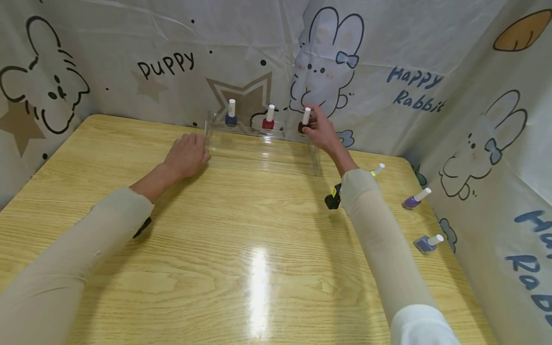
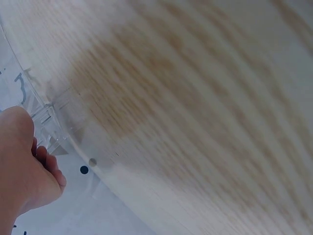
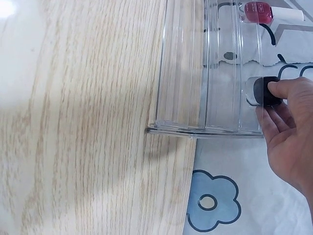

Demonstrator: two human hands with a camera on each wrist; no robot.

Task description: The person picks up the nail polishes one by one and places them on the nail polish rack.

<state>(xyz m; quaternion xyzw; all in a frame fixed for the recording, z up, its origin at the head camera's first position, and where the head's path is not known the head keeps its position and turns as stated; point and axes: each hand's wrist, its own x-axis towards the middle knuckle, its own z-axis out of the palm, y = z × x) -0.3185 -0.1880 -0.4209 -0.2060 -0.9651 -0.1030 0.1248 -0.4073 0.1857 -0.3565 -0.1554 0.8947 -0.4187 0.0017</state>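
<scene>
A clear stepped rack (image 1: 263, 143) stands at the table's back edge. On its top step stand a blue nail polish bottle (image 1: 231, 116), a red one (image 1: 268, 120) and a dark brown one (image 1: 304, 122), all with white caps. My right hand (image 1: 321, 132) pinches the dark brown bottle (image 3: 264, 91) at the rack's right end (image 3: 220, 73); the red bottle (image 3: 259, 12) stands further along. My left hand (image 1: 187, 154) lies on the table with curled fingers against the rack's left end (image 2: 46, 122), as the left hand (image 2: 24, 166) also shows in the wrist view.
To the right on the wooden table (image 1: 258, 239) lie three more bottles: a yellowish one (image 1: 377, 170), a purple one (image 1: 416, 199) and a grey-blue one (image 1: 428, 243). Printed cloth walls close in the back and both sides.
</scene>
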